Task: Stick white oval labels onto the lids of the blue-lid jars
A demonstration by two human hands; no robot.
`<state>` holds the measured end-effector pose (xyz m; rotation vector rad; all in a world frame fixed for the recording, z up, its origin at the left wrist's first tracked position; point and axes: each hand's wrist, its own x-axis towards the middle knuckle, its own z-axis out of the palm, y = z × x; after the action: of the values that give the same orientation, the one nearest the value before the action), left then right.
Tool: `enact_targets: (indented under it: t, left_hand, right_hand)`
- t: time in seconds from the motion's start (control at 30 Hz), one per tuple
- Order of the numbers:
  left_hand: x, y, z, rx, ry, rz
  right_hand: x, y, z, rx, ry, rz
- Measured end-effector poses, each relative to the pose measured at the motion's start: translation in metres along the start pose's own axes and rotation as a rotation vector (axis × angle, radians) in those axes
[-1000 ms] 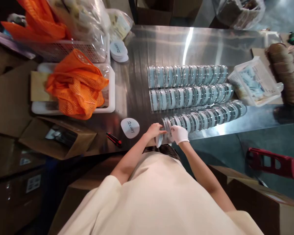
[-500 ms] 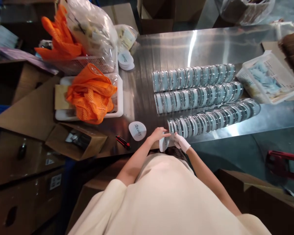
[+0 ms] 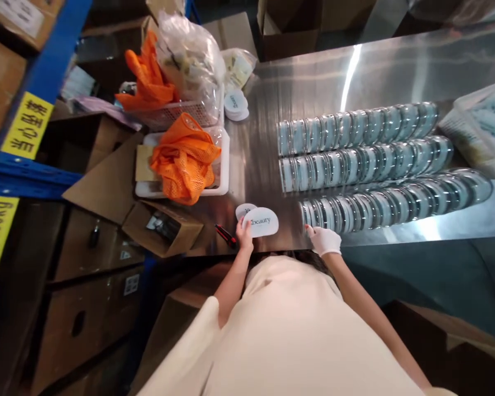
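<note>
We stand at a long steel desk (image 3: 313, 82) set between blue shelving (image 3: 37, 93) and stacked cardboard boxes (image 3: 94, 258), and we look down over our cream top at the work. Three rows of round clear-lidded tins (image 3: 358, 159) run side by side across the middle of the desk, each tin leaning on its neighbour like fallen dominoes, which seems to keep them packed close and easy to count. To the left a white tray (image 3: 220, 190) holds a bundle of orange mesh bags (image 3: 185, 159); behind it a basket (image 3: 173, 113) carries more orange mesh and a clear plastic bag. A small pile of white oval labels (image 3: 236, 104) lies beside that basket. At the near edge an open carton (image 3: 165, 231) juts from under the desk. Our gloved right hand (image 3: 326, 240) rests by the near end of the closest row, its grip loose and apart, clamped on nothing; the glove probably keeps prints off the lids. Our bare left hand (image 3: 244, 235) presses its fingertips on the edge of a white oval label (image 3: 263, 221), which lies flat on the desk over a second one, printed side up, so the lettering can be read. A red and black pen (image 3: 225, 235) lies just left of that hand.
</note>
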<state>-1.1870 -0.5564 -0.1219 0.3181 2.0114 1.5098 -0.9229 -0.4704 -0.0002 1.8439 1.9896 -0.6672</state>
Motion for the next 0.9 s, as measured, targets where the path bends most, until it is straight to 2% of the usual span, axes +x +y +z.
enact_targets:
  t: [0.07,0.17,0.27,0.4,0.5,0.57,0.63,0.67,0.73,0.8,0.9]
  left_hand:
    - [0.005,-0.007,-0.001,0.081,0.13,0.009]
    - [0.007,-0.01,0.001,0.221,0.236,0.041]
    - [0.006,-0.007,-0.002,0.313,0.263,0.031]
    - [0.0,-0.001,-0.005,0.674,0.295,-0.003]
    - [-0.012,0.005,0.005,0.807,0.285,0.114]
    - [-0.029,0.01,0.021,0.748,0.143,0.268]
    - [-0.052,0.014,0.044,0.622,-0.084,0.363]
    - [-0.065,0.014,0.057,0.558,-0.21,0.362]
    - [-0.092,0.012,0.084,0.464,-0.41,0.276]
    - [-0.115,0.008,0.108,0.416,-0.486,0.152]
    - [-0.138,0.002,0.134,0.413,-0.416,0.088]
  right_hand:
    - [0.0,0.007,-0.001,0.023,-0.01,0.003]
    - [-0.006,0.024,0.003,0.062,-0.001,0.027]
    - [-0.018,0.044,0.009,0.129,0.006,0.063]
    - [-0.034,0.077,0.015,0.24,0.075,0.12]
    - [-0.038,0.114,0.02,0.381,0.162,0.189]
    - [-0.036,0.151,0.022,0.534,0.258,0.247]
    - [-0.028,0.198,0.019,0.683,0.382,0.308]
    - [-0.021,0.225,0.015,0.733,0.45,0.336]
    - [-0.004,0.282,-0.001,0.778,0.567,0.381]
    - [0.019,0.34,-0.027,0.778,0.657,0.428]
    - [0.067,0.42,-0.077,0.786,0.735,0.511]
